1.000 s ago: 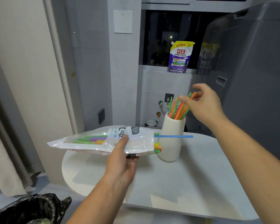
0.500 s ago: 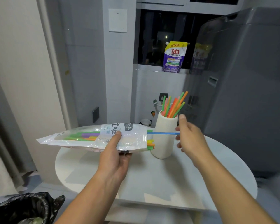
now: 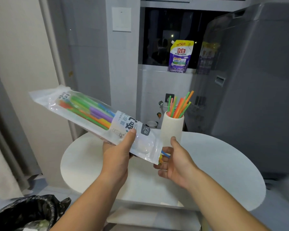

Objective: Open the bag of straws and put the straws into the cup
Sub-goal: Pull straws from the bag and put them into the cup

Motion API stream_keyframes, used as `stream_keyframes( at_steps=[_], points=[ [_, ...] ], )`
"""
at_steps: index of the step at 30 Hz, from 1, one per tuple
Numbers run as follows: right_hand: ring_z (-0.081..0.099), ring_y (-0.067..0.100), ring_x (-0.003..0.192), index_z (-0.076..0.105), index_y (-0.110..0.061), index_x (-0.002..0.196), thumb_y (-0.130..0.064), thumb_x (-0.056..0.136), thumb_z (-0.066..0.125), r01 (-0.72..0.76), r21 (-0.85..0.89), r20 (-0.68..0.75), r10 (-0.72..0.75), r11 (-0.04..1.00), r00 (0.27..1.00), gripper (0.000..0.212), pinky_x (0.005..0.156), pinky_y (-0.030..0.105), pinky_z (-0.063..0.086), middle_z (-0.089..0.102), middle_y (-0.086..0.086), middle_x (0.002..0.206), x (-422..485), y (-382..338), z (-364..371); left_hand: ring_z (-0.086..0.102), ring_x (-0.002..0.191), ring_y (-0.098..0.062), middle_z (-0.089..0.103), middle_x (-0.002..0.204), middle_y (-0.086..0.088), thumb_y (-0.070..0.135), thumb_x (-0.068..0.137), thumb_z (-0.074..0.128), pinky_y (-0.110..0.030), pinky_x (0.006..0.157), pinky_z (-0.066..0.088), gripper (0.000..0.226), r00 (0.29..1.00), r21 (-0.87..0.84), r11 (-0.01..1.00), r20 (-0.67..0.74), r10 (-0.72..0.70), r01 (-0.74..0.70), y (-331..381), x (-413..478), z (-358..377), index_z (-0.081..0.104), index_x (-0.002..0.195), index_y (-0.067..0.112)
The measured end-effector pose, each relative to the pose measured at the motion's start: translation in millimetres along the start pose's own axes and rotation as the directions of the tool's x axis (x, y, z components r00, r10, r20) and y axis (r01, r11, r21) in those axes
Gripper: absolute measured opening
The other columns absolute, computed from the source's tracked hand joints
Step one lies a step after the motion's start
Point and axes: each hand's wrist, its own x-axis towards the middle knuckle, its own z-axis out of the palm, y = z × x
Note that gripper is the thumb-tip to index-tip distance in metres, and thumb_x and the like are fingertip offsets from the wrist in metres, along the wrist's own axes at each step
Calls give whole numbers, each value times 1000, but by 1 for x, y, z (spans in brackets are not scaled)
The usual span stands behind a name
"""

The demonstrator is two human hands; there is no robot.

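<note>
The bag (image 3: 97,120) of straws is held in the air above the near-left part of the round white worktop (image 3: 223,164). Its long axis runs on a slant: the sealed end is raised toward ten o'clock, and the open mouth dips toward four o'clock. Inside it, green, orange, purple and blue straws lie along that same line.

The left hand (image 3: 118,154) grips the bag near its lower third, thumb pressed on the printed label on top and fingers curled underneath. The right hand (image 3: 175,162) sits just beside the bag's mouth, palm turned toward it, thumb up and fingers loosely curled. A blue straw (image 3: 165,154) pokes out of the mouth toward four o'clock and reaches the fingers; whether they pinch it or only touch it cannot be told. Yellow and green tips show at the mouth's edge too.

The cup (image 3: 172,129), white and upright, stands on the worktop at one o'clock from the right hand, close behind its thumb. Straws in the cup (image 3: 180,105) fan upward, leaning toward one o'clock.

The worktop is bare to the right of the cup and toward the near edge. A bin lined with a black bag (image 3: 28,212) sits on the floor at seven o'clock.
</note>
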Motion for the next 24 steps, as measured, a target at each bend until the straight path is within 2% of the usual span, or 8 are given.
stream_keyframes(
  at_steps=[3,5,7,10,13,16,19,24],
  points=[
    [50,23,49,55,-11,94,-60,100,34,-55,66,22,54,996,998,54,46,22,36,58,11,60,4,9,1,72,111,-23,75,123,-5,8,92,70,-45,91,60,46,997,91,994,39,62,-65,4,-2,1,60,137,17],
    [46,21,46,54,-11,87,-56,101,36,-57,88,34,54,994,998,51,43,21,33,56,11,58,7,13,-1,72,111,-23,75,122,-5,8,93,69,-46,94,59,42,995,130,988,63,80,-88,5,-2,1,62,134,15],
    [41,19,44,51,-12,80,-50,103,39,-25,105,37,21,994,999,46,41,20,27,54,8,54,8,13,-2,73,109,-25,76,120,-7,7,93,69,-44,89,60,40,998,107,993,35,55,-59,4,1,0,63,133,13],
    [36,17,42,52,-12,85,-42,104,43,89,79,45,-93,993,995,37,40,20,19,53,3,53,6,7,-3,74,105,-26,76,117,-9,8,92,70,-35,70,62,38,997,-8,999,-68,-39,39,0,7,-3,65,130,13],
    [47,19,46,60,-11,90,-39,103,46,273,-128,97,-262,953,960,33,44,26,26,58,6,64,1,-1,-6,76,95,-19,77,115,-4,8,93,69,-32,67,60,32,976,-160,976,-132,-172,150,-4,12,-8,67,123,18],
    [63,19,67,69,-12,98,-31,99,57,438,-399,143,-417,806,898,23,50,32,44,69,10,89,-5,-10,-11,77,85,-14,78,115,-1,8,93,68,-34,73,59,29,964,-223,955,-140,-227,193,-6,15,-11,66,118,22],
    [66,16,79,73,-18,99,-24,95,64,482,-450,123,-482,752,867,12,58,26,55,72,5,98,-7,-16,-16,77,84,-14,78,116,-2,7,93,68,-33,70,61,36,958,-248,946,-143,-249,209,-8,16,-12,64,127,19],
    [69,14,79,74,-14,102,-17,96,63,515,-445,103,-530,733,842,13,54,20,54,73,5,94,-7,-16,-17,78,80,-14,77,115,-4,7,93,69,-31,61,62,43,941,-298,919,-141,-309,257,-15,15,-9,62,134,16]
  ],
)
